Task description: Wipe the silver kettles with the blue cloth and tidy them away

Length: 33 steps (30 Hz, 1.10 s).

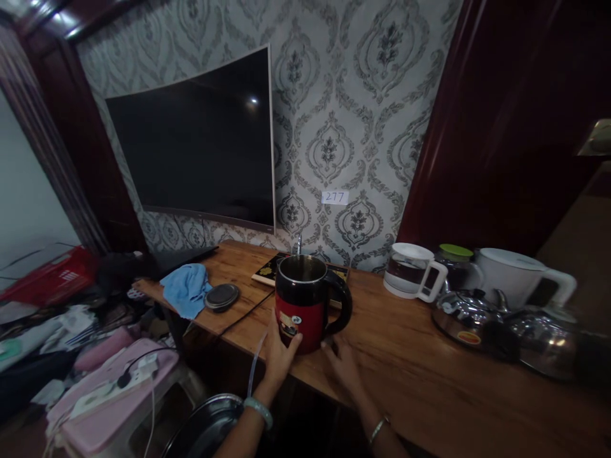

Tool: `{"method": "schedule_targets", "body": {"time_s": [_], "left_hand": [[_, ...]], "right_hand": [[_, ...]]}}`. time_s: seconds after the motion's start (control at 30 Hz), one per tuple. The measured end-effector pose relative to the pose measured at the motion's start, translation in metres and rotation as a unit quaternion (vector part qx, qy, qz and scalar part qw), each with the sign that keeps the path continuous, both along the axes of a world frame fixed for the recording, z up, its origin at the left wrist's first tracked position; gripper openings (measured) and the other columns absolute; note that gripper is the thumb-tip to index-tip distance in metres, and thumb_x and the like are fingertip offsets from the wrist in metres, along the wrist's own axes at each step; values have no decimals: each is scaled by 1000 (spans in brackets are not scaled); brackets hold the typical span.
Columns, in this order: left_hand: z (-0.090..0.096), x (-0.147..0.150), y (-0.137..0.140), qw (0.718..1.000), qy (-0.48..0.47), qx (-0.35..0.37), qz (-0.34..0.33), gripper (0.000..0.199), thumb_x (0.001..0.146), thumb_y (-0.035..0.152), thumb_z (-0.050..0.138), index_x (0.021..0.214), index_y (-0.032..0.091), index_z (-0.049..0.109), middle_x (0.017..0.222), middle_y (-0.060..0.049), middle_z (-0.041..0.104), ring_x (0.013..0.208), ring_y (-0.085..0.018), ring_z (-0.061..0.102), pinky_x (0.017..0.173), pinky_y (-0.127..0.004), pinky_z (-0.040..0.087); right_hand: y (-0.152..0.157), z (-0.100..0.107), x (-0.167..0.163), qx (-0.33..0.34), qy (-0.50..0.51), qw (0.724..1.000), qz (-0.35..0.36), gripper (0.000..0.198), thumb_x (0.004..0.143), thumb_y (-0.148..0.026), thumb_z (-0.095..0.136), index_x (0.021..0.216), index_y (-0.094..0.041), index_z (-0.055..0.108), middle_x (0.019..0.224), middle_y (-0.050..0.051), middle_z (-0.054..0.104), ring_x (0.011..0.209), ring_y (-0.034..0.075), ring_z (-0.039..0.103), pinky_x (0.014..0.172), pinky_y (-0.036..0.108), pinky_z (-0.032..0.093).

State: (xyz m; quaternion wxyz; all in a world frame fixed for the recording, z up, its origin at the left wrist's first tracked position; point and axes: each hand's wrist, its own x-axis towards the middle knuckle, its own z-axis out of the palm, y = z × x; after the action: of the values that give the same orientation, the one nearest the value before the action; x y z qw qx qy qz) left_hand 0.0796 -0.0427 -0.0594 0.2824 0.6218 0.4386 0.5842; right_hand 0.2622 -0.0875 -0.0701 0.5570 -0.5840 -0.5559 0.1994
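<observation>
A red and black electric kettle (301,321) stands upright on the wooden table, its top uncovered and its metal inside showing. My left hand (280,350) is against its lower left side, thumb across the front and fingers behind, gripping the body. Below the black handle, my right hand (342,359) is by the kettle's base, fingers apart and holding nothing; whether its fingertips touch the base I cannot tell. Behind the kettle is a black tray (267,270) with gold flowers, with a metal spout (299,245) rising there. A dark round lid (222,297) lies to the left.
A blue cloth (187,289) hangs over the edge of the wooden table (382,331). To the right stand a white-handled glass pot (411,270), a white pitcher (508,277) and shiny metal kettles (470,315). A power strip (112,389) rests on a pink stool; a dark basin (210,426) sits below.
</observation>
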Motion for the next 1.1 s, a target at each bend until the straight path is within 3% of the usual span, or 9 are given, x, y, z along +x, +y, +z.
{"method": "schedule_targets", "body": {"time_s": [0.27,0.43,0.67,0.87,1.1], "left_hand": [[3,2,-1,1000,13,10,22,90,84,60,63,157,17,31,156,-19,44,149,-33,38,122,-53,31],[4,2,-1,998,20,21,49,87,83,61,64,152,14,38,154,-21,44,147,-34,39,123,-56,28],[8,2,-1,1000,-15,-11,14,90,81,61,66,154,17,36,156,-19,43,149,-33,38,124,-52,29],[5,0,-1,999,-33,-17,-5,90,84,59,65,157,19,32,156,-17,46,147,-31,42,122,-50,33],[1,-1,2,999,-20,-29,8,90,82,58,68,155,16,34,157,-19,45,147,-32,42,122,-50,33]], "right_hand": [[-4,10,-4,5,-11,1000,-5,40,85,-54,55,96,-21,74,101,13,78,94,31,72,87,42,56],[-4,10,-3,14,-4,1000,9,37,84,-50,58,102,-20,74,107,14,77,100,31,72,91,45,55],[-2,4,-2,21,-1,1000,8,43,85,-56,60,104,-19,74,108,15,77,104,32,71,95,46,55],[1,-2,-1,20,49,998,34,52,84,-64,58,103,-18,74,106,16,78,97,33,73,89,46,58],[0,0,-2,18,66,996,50,44,84,-55,59,101,-17,72,105,15,78,96,31,73,88,42,58]]}}
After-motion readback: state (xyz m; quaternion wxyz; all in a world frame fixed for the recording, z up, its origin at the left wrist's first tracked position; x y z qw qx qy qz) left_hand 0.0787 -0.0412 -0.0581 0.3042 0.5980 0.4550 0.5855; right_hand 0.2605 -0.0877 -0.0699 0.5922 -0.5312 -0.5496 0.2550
